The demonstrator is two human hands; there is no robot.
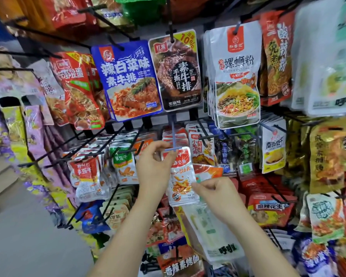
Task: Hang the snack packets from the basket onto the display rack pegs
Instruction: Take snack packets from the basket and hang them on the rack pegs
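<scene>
Bright, even light, soft shadows, glare on glossy packets point(237, 100), edges bent and smeared, centre sharp.

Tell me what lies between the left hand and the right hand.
Head view: a small red-and-white snack packet fills the gap; the left hand pinches its top at the blue peg, the right hand its lower edge.

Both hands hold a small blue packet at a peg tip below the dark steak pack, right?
No: the small packet is red and white, not blue. The head view shows the left hand pinching its top at the peg tip, the right hand its lower edge, below the dark steak pack.
</scene>
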